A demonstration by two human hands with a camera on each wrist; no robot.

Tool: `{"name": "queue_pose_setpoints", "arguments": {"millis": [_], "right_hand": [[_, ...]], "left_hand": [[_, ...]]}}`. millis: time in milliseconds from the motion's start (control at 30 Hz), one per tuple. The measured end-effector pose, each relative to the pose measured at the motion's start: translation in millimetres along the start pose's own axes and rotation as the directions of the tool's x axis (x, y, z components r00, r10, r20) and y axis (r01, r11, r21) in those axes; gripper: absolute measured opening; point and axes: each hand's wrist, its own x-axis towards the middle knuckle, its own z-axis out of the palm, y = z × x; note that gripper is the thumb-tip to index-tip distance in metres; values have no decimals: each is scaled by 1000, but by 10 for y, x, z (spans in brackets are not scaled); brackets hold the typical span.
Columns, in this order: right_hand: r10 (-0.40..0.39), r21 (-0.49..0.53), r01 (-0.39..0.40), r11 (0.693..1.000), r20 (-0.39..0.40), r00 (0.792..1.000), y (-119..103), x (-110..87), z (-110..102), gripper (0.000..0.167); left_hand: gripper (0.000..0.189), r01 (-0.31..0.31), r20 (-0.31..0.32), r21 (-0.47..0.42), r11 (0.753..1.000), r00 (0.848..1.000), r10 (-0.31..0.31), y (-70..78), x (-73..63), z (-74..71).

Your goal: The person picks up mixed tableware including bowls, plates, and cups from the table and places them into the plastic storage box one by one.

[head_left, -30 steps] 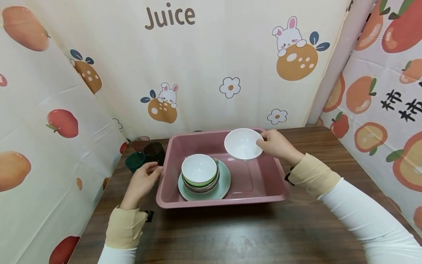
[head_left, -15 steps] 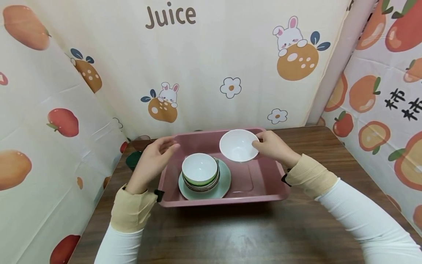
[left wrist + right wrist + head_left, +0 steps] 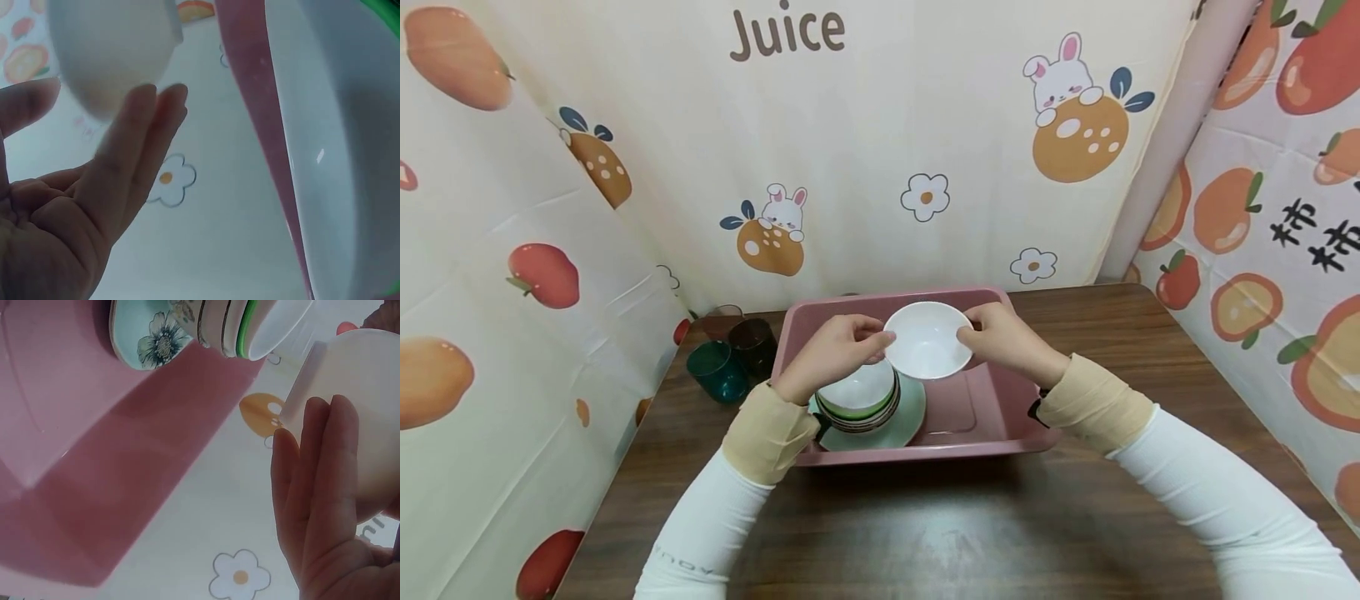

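Holding point: the right hand (image 3: pixel 1011 340) pinches the rim of a round white bowl with smooth surface (image 3: pixel 928 343), at its 3 o'clock, the thumb inside and the straight fingers behind the outer wall.
Left fingers: the left hand (image 3: pixel 838 354) is at the bowl's 9 o'clock; in its wrist view we see the thumb and the straight fingers standing moderately wide, around the edge. Whether they press on it, we cannot tell.
Bowl place: raised above the rectangular pink basin (image 3: pixel 955 408), a little to 1 o'clock from its middle, with the hollow side tilted to the head camera.
Stack: at 8 o'clock from the held bowl we find a bowl with white inside and green outside (image 3: pixel 857 393), sitting on brown-rimmed bowls, all upon a pale green plate with printed flower (image 3: pixel 912 415).
Cups: beyond the basin's 9 to 10 o'clock stand a translucent teal cup (image 3: pixel 718 371) and a dark brown cup (image 3: pixel 752 343), on the brown wooden table (image 3: pixel 962 533).
Drop risk: we judge that the bowl could fall, if the right pinch loosens while the left hold is not sure.
Knock risk: the beige left cuff (image 3: pixel 771 425) lies over the plate's side in our view; a low forearm could push the stack.
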Motion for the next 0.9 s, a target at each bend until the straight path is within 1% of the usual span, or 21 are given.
{"name": "queue_pose_setpoints", "arguments": {"millis": [167, 300, 400, 567, 667, 767, 900], "right_hand": [[15, 4, -15, 1000, 4, 1000, -16, 18, 37, 29], [28, 3, -28, 1000, 4, 1000, -17, 27, 63, 29], [34, 10, -34, 999, 3, 999, -19, 24, 77, 30], [37, 52, -38, 998, 18, 999, -48, -5, 98, 33], [24, 79, -25, 997, 11, 1000, -74, -29, 85, 37], [7, 102, -5, 995, -21, 1000, -81, -51, 42, 42], [3, 64, 3, 998, -90, 996, -33, -83, -57, 42]], "left_hand": [[31, -16, -11, 28, 999, 1000, 16, 39, 126, 69], [23, -3, -29, 46, 999, 1000, 5, 60, 191, 86], [21, -1, -52, 95, 995, 999, 6, 67, 219, 79], [21, 0, -83, 197, 980, 996, 17, 66, 222, 43], [21, 16, -85, 225, 974, 996, 4, 58, 208, 10], [21, 36, -89, 235, 971, 996, -15, 46, 182, -39], [20, 53, -107, 243, 969, 994, -28, 29, 134, -124]]}}
